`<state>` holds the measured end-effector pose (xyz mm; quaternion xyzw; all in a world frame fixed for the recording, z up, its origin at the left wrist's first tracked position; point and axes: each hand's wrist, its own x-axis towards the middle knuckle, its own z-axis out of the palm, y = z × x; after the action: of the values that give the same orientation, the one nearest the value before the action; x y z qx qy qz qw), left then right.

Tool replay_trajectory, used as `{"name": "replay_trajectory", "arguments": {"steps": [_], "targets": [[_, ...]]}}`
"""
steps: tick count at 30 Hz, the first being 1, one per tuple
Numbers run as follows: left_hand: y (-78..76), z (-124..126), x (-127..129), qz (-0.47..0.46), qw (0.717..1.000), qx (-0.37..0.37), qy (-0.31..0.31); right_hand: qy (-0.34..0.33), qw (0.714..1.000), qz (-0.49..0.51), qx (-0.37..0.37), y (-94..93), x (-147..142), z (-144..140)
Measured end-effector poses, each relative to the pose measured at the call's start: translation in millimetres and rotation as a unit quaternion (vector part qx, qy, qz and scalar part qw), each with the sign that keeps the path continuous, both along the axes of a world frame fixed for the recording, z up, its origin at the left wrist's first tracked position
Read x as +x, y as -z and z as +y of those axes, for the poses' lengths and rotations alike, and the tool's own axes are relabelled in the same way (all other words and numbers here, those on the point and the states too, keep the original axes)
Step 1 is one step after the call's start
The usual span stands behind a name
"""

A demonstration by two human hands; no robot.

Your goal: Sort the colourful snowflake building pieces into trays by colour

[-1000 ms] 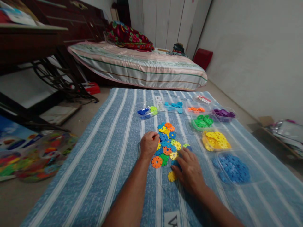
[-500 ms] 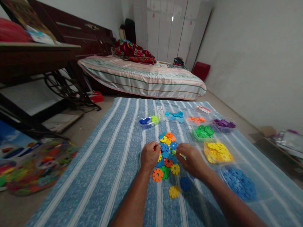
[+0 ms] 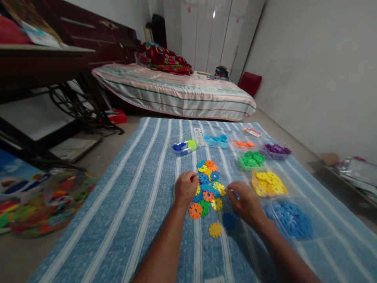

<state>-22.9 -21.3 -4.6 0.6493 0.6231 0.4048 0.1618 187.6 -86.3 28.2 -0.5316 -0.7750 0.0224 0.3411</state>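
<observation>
A loose cluster of notched plastic flower discs, blue, yellow, orange and green, lies on the striped cloth; an orange disc (image 3: 195,211) is at its near left. My left hand (image 3: 186,189) is closed at the cluster's left edge. A bit of red-orange shows at its fingertips, too hidden to make out. My right hand (image 3: 244,201) is pinched right of the cluster, with a blue disc (image 3: 236,193) seen nearly edge-on in its fingers. Just left of those fingertips is a yellow disc (image 3: 220,189). Nearer me lie another yellow disc (image 3: 215,230) and a dark blue disc (image 3: 229,221).
Clear plastic tubs of sorted discs stand to the right and behind: blue (image 3: 291,220), yellow (image 3: 269,183), green (image 3: 251,159), purple (image 3: 277,149), orange (image 3: 244,144) and light blue (image 3: 216,140). Another tub (image 3: 184,146) holds dark blue and lime discs. A bed (image 3: 176,92) stands beyond.
My right hand has drawn a little to the right, away from the cluster, uncovering the yellow disc at its edge. My left hand has stayed nearly in place. The view has shifted slightly.
</observation>
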Motion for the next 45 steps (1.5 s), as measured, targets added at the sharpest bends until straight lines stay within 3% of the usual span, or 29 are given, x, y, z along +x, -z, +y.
{"name": "replay_trajectory", "arguments": {"steps": [4, 8, 11, 17, 21, 24, 26, 29, 31, 33, 39, 42, 45], "targets": [[-0.7, 0.5, 0.7, -0.001, 1.000, 0.000, 0.004, -0.033, 0.998, -0.016, -0.050, 12.1, 13.7, -32.4], [-0.2, 1.3, 0.9, 0.010, 1.000, -0.002, 0.003, -0.035, 0.998, -0.030, -0.043, 17.8, 20.3, -53.0], [0.3, 2.1, 1.2, 0.012, 1.000, -0.001, -0.002, -0.032, 0.997, -0.062, -0.024, 22.1, 16.7, -61.7], [-2.0, 2.4, 1.5, 0.010, 1.000, -0.006, -0.003, -0.015, 0.995, -0.079, -0.062, 27.7, 5.1, -64.9], [-2.6, 2.3, 1.4, 0.003, 1.000, -0.008, -0.002, -0.034, 0.999, -0.028, -0.030, 21.2, 7.1, -66.8], [-2.2, 2.7, 1.6, -0.001, 1.000, -0.010, -0.002, -0.037, 0.999, -0.018, 0.016, 3.2, 19.2, -69.8], [-2.1, 2.9, 1.7, -0.003, 1.000, -0.010, -0.002, -0.003, 0.998, -0.037, 0.059, -13.9, 35.1, -71.6], [-2.4, 3.3, 1.6, -0.003, 1.000, -0.011, -0.002, 0.115, 0.977, -0.119, 0.131, -37.9, 66.3, -73.9], [-2.4, 3.5, 1.3, -0.002, 1.000, -0.011, -0.001, 0.199, 0.953, -0.178, 0.143, -47.1, 83.5, -75.8], [-2.0, 3.8, 1.1, 0.001, 1.000, -0.012, 0.002, 0.226, 0.944, -0.195, 0.138, -47.9, 89.7, -78.1], [0.0, 4.1, 0.2, 0.003, 1.000, -0.011, 0.001, 0.074, 0.991, -0.104, 0.044, -15.9, 41.4, -81.2], [0.3, 3.7, -0.9, 0.005, 1.000, -0.009, 0.003, 0.074, 0.990, -0.112, -0.037, -1.7, 16.4, -74.4], [0.1, 3.3, -1.6, 0.006, 1.000, -0.007, 0.005, 0.122, 0.979, -0.141, -0.082, 5.5, 8.3, -62.1]]}}
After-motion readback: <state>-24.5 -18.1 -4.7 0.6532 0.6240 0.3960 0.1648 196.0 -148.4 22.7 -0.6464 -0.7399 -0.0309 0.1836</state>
